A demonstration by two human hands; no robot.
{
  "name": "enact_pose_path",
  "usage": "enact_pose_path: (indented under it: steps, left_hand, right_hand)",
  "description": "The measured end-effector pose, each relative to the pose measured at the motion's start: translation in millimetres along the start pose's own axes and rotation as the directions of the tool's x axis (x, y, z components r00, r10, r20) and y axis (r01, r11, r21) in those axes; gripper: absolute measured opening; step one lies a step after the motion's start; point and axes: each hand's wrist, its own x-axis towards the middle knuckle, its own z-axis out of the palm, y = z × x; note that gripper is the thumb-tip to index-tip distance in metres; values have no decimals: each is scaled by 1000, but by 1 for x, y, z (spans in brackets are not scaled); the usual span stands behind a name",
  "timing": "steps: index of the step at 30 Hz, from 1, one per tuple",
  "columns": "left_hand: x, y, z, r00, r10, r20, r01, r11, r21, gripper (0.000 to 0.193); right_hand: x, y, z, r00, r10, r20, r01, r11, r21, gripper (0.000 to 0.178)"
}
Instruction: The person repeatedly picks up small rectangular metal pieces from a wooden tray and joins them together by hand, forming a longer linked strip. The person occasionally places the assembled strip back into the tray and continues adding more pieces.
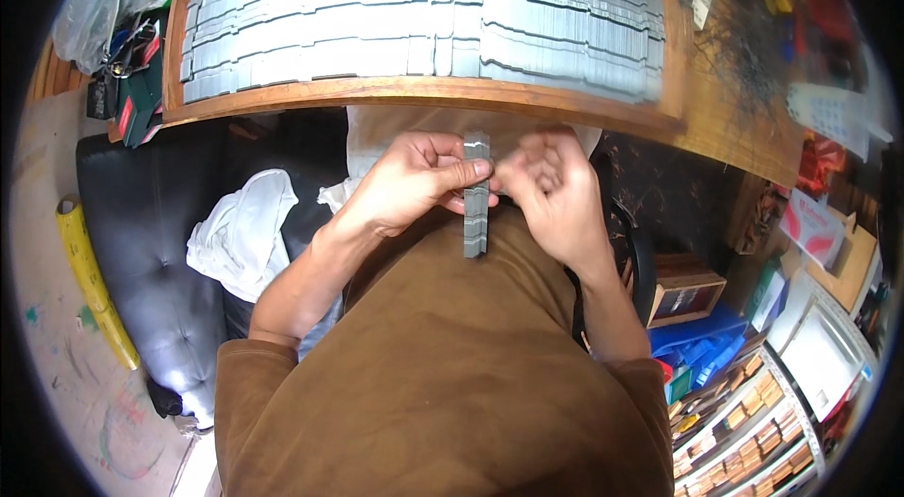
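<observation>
Wide across the far side sat a wooden tray (414,94), packed from its left edge to its right edge with rows of thin, shiny grey pieces (330,17). Off its right edge, dark bits littered the wooden tabletop (734,135). And right there, just short of the tray's near edge and a touch right of that edge's middle, was the action: a narrow grey stack (476,224), upright in view, its lower end in front of a brown shirt (443,356). Left hand (428,172) had it firmly, thumb pressed across the front, fingers tucked behind! Right hand (556,182) was close by, fingers curled at the stack's right side, but blurred; whether it touched, I couldn't quite tell. Over to the left, a crumpled white cloth (245,224) lay on a black padded seat (141,262), with a yellow tube (89,280) leaning along the seat's outer edge. Down the lower right stood a rack (753,431) of small wooden blocks.
</observation>
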Motion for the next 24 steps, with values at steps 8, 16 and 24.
enact_pose_path:
  steps: [8,16,24]
  left_hand:
    - [9,9,15,1000,6,11,-6,998,-66,26]
    - [13,21,15,1000,-10,17,10,1000,17,26]
    - [8,23,17,999,-46,0,46,997,65,27]
  right_hand:
    - [-54,20,-20,916,-242,319,322,920,-226,20]
    - [-57,43,9,894,-418,164,434,897,-81,23]
    - [-58,42,10,925,-352,146,369,923,-112,15]
